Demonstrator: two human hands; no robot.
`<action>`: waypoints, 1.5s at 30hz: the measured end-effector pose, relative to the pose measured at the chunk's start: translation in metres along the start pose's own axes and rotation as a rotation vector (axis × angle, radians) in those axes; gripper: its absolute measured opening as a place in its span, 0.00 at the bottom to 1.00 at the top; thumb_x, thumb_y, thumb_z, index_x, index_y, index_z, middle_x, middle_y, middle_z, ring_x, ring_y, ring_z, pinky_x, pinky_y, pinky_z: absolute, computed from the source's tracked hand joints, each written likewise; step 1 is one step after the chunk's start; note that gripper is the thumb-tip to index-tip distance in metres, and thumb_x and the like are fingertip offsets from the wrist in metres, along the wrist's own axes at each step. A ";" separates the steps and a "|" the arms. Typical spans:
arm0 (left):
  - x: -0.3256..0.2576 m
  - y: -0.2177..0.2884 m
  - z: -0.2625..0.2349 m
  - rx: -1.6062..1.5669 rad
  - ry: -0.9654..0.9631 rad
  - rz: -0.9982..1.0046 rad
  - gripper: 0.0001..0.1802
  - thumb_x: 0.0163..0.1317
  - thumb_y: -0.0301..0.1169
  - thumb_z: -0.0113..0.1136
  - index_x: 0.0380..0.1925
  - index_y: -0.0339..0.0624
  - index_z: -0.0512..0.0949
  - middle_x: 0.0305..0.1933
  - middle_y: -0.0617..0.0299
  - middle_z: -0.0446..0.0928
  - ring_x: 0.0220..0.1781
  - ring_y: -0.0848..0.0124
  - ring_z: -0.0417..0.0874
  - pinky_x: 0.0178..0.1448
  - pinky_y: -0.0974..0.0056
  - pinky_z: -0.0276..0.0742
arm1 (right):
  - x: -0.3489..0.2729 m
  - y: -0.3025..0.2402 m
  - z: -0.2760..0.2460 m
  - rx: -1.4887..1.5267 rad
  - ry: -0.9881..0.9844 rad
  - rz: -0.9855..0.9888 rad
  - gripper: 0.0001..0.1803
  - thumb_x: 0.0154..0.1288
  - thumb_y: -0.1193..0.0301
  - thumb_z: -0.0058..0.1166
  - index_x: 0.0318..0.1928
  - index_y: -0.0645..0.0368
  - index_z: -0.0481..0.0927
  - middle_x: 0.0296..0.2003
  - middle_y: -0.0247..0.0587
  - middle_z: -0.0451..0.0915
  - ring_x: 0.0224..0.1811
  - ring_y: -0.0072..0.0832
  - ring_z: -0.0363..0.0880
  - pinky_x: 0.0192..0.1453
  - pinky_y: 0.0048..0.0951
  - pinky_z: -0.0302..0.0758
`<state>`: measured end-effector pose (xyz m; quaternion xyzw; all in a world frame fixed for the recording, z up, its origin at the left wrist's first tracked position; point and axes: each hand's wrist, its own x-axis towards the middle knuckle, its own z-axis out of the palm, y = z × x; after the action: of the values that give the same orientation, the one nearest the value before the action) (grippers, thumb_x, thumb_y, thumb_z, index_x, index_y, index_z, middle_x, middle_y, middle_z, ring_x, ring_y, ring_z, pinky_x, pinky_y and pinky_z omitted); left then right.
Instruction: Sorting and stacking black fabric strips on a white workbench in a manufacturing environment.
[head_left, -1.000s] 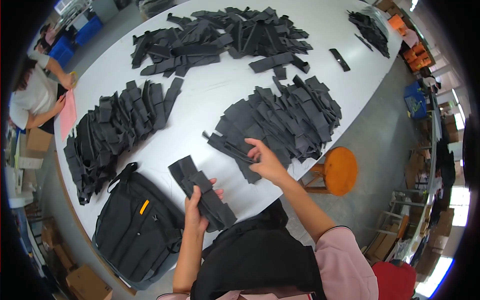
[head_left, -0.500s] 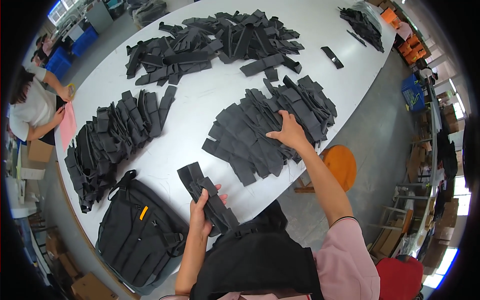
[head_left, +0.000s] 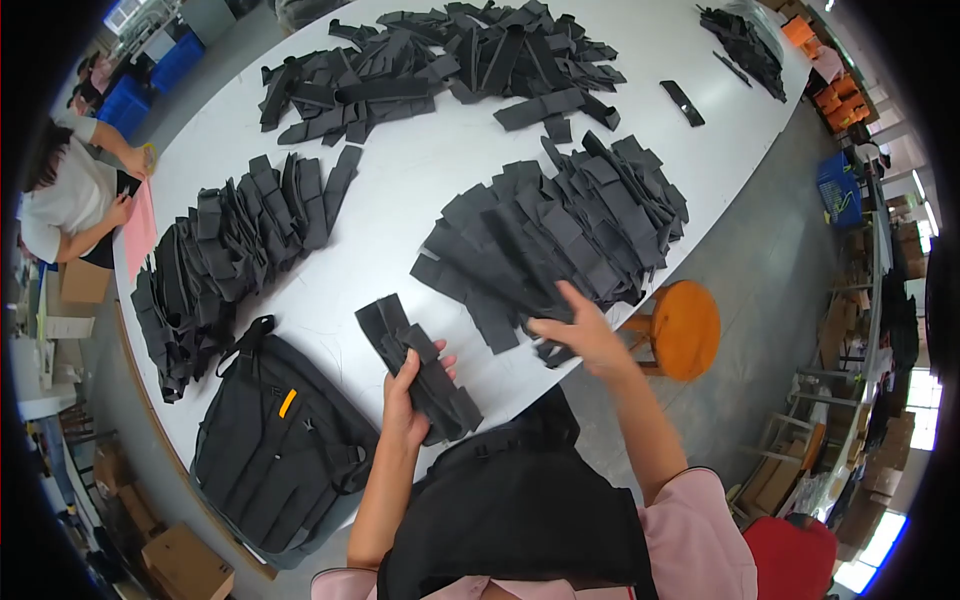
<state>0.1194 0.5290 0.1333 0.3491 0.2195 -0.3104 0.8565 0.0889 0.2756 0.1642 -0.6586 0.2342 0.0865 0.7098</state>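
My left hand (head_left: 408, 398) is closed around a small bundle of black fabric straps (head_left: 425, 365), held upright and tilted over the table's near edge. My right hand (head_left: 585, 335) grips a single black fabric strap (head_left: 520, 265), smeared by motion, above the near side of a fanned pile of black fabric straps (head_left: 610, 215). The straps are flat with folded, layered ends. Part of the gripped strap is hidden by my fingers. Left of the bundle, a black backpack (head_left: 280, 450) with a yellow tab lies on the table.
More black straps form a long row (head_left: 230, 255) at the left and a loose heap (head_left: 450, 65) at the far side of the white table (head_left: 370, 230). A wooden stool (head_left: 685, 330) stands beyond the right edge. A co-worker (head_left: 75, 200) handles pink cloth at the left.
My right hand has drawn back toward me from the middle of the fanned pile, bringing a strap with it. My left hand still holds its bundle.
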 end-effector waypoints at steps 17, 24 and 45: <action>0.006 -0.007 0.008 0.367 -0.070 0.100 0.37 0.41 0.26 0.72 0.52 0.37 0.63 0.44 0.60 0.71 0.45 0.70 0.74 0.49 0.64 0.73 | -0.028 0.006 0.099 -0.794 -0.481 0.065 0.39 0.49 0.54 0.64 0.54 0.68 0.66 0.47 0.57 0.74 0.50 0.47 0.74 0.51 0.36 0.71; -0.013 0.017 0.002 0.222 0.060 0.033 0.27 0.47 0.29 0.65 0.47 0.29 0.68 0.44 0.49 0.75 0.42 0.59 0.81 0.41 0.57 0.83 | 0.029 -0.001 -0.011 -0.935 0.372 -0.539 0.39 0.43 0.58 0.66 0.55 0.64 0.68 0.49 0.51 0.71 0.48 0.45 0.71 0.50 0.37 0.69; -0.016 0.023 0.018 0.177 0.043 0.029 0.24 0.48 0.29 0.66 0.45 0.31 0.70 0.43 0.51 0.76 0.42 0.62 0.80 0.43 0.60 0.80 | 0.054 -0.029 -0.017 -1.135 0.410 -0.248 0.36 0.43 0.59 0.64 0.55 0.56 0.66 0.45 0.50 0.71 0.48 0.47 0.72 0.48 0.41 0.71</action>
<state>0.1261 0.5350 0.1651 0.4333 0.2043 -0.3084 0.8218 0.1449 0.2460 0.1654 -0.9594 0.2047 -0.0139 0.1937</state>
